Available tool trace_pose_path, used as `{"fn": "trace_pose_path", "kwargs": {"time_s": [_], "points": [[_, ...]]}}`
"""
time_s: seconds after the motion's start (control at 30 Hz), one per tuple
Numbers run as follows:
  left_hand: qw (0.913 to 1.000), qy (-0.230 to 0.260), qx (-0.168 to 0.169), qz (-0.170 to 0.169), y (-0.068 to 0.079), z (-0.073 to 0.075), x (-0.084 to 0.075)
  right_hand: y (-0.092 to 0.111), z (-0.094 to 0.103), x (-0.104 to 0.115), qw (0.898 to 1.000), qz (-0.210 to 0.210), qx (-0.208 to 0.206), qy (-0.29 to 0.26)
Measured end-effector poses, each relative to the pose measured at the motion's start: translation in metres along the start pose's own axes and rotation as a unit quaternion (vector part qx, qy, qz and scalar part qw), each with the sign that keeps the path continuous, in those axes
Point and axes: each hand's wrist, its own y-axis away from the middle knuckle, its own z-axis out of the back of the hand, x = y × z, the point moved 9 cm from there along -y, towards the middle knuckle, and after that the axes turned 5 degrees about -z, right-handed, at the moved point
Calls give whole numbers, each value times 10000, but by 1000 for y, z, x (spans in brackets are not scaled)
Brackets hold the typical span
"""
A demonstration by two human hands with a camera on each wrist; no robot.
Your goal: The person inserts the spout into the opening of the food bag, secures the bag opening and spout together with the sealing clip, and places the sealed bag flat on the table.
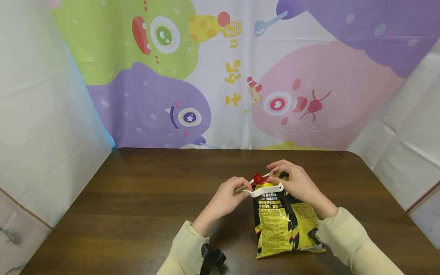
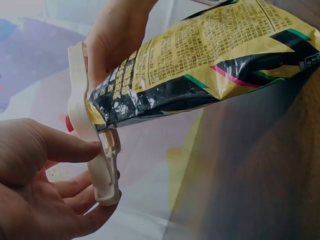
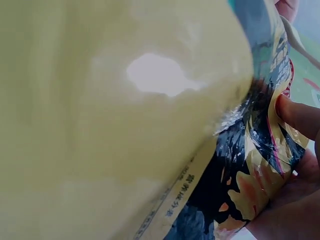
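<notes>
A black and yellow plastic bag [image 1: 275,225] of packaged goods stands at the right of the table, its top between the two arms of a white bag clip [image 1: 266,190]. My left hand [image 1: 228,194] pinches the clip's left end; in the left wrist view, thumb and fingers lie on either side of the clip [image 2: 80,95]. My right hand [image 1: 299,183] grips the bag's top right corner, thumb in front. The right wrist view shows the creased bag [image 3: 240,165] between the thumb and fingers. A red piece [image 1: 257,178] sticks up beside the clip.
The brown wooden table [image 1: 137,214] reaches back to a cartoon-printed curtain [image 1: 233,126]. White cloth sides [image 1: 44,95] hang at left and right. A black wrist camera [image 1: 214,256] sits at the left sleeve.
</notes>
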Motion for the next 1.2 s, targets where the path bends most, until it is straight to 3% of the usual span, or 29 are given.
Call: {"fn": "trace_pose_path", "kwargs": {"time_s": [0.47, 0.8, 1.2], "points": [[9999, 66, -95, 40, 0, 3, -4, -1, -1, 5, 9991, 323, -260, 48], [9977, 543, -402, -54, -1, 7, -6, 5, 2, 10, 9960, 681, -574, 68], [9915, 663, -1121, 4, 0, 5, 0, 8, 1, 6, 9975, 512, -402, -292]]}}
